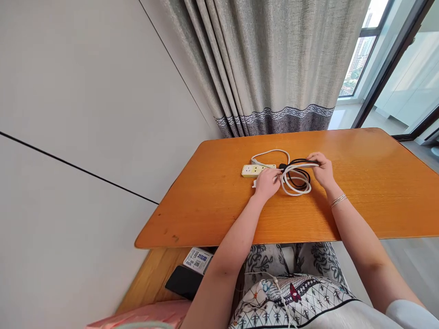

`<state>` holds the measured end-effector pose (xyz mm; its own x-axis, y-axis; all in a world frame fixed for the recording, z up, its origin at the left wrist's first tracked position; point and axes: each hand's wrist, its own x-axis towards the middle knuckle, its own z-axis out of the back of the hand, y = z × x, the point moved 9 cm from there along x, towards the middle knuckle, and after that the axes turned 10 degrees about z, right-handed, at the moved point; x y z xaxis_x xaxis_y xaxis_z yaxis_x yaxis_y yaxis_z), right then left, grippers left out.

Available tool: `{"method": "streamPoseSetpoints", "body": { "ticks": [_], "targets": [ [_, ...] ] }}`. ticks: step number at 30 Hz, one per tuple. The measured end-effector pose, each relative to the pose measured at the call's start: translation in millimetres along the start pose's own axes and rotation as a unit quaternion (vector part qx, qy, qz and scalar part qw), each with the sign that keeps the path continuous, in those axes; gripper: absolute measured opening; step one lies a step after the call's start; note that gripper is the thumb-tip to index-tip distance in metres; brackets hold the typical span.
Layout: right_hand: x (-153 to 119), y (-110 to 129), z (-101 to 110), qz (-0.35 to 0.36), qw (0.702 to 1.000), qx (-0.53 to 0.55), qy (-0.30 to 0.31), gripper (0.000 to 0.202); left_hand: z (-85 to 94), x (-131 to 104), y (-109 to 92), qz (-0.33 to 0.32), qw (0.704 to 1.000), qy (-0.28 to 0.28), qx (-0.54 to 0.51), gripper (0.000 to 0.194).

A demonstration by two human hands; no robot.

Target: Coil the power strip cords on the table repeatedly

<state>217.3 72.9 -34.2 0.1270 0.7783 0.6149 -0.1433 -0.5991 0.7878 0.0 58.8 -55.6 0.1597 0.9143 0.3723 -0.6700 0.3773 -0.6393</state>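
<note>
A white power strip [249, 171] lies on the wooden table, with a white cord looping up behind it. To its right is a loose coil of white cable [295, 193] together with black cable [303, 160]. My left hand [267, 183] is closed at the coil's left side, beside the strip's right end; its fingertips are partly hidden. A small white piece [254, 183] shows just left of that hand. On the coil's right, my right hand [322, 170] pinches the white and black cables together. A dark piece [283, 167] sits on the cables between both hands.
The orange-brown table [206, 201] has rounded corners. Below its front left edge, a black phone-like object [185, 282] and a white printed box [198, 260] rest on a wooden surface. A grey curtain [274, 64] hangs behind, with a wall at left.
</note>
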Motion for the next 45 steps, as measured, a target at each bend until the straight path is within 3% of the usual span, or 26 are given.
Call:
{"method": "streamPoseSetpoints", "body": {
  "ticks": [3, 8, 11, 13, 16, 18, 25, 28, 30, 33, 39, 42, 45],
  "targets": [
    [1.9, 20.5, 19.0, 0.071, 0.994, 0.001, -0.085, 0.005, 0.8, 1.2, 8.1, 0.037, 0.999, 0.003, 0.033, 0.016],
    [7.1, 13.4, 49.7, 0.024, 0.977, 0.077, -0.198, 0.023, 3.5, 1.2, 20.9, 0.101, 0.991, 0.018, 0.084, 0.019],
    [10.6, 3.4, 76.2, 0.013, 0.941, 0.192, -0.278, 0.021, 5.9, 1.0, 22.9, 0.117, 0.987, 0.026, 0.110, 0.022],
    [12.7, -3.0, 84.0, -0.005, 0.906, 0.305, -0.293, 0.021, 6.3, 0.5, 20.1, 0.105, 0.984, 0.033, 0.142, 0.032],
    [14.6, -1.1, 76.8, -0.036, 0.852, 0.455, -0.256, 0.021, 6.3, -0.3, 22.4, 0.116, 0.972, 0.048, 0.200, 0.046],
    [14.0, 6.4, 66.8, -0.053, 0.837, 0.500, -0.218, 0.020, 7.1, 0.1, 28.0, 0.135, 0.962, 0.058, 0.230, 0.055],
    [7.5, 14.5, 36.0, -0.134, 0.923, 0.357, -0.056, 0.033, 11.4, 7.7, 41.6, 0.140, 0.945, 0.072, 0.287, 0.073],
    [7.4, 16.9, 32.1, -0.124, 0.936, 0.328, -0.022, 0.032, 16.5, 8.5, 46.8, 0.160, 0.943, 0.077, 0.280, 0.080],
    [7.0, 21.1, 32.3, -0.107, 0.942, 0.318, -0.015, 0.029, 23.2, 7.9, 50.3, 0.190, 0.946, 0.071, 0.252, 0.074],
    [2.7, 30.3, 27.4, -0.097, 0.947, 0.305, 0.018, 0.026, 39.0, 7.0, 52.8, 0.233, 0.947, 0.027, 0.222, 0.058],
    [-6.5, 44.4, 13.1, -0.109, 0.951, 0.268, 0.109, 0.038, 66.0, 6.3, 62.9, 0.275, 0.950, -0.062, 0.131, 0.051],
    [-7.8, 39.4, 9.9, -0.130, 0.947, 0.261, 0.136, 0.043, 82.0, 7.1, 76.5, 0.277, 0.950, -0.146, -0.001, 0.046],
    [-8.3, 28.1, 11.1, -0.148, 0.945, 0.252, 0.145, 0.033, 92.8, 6.1, 95.2, 0.276, 0.915, -0.231, -0.182, 0.038]
  ]
}}
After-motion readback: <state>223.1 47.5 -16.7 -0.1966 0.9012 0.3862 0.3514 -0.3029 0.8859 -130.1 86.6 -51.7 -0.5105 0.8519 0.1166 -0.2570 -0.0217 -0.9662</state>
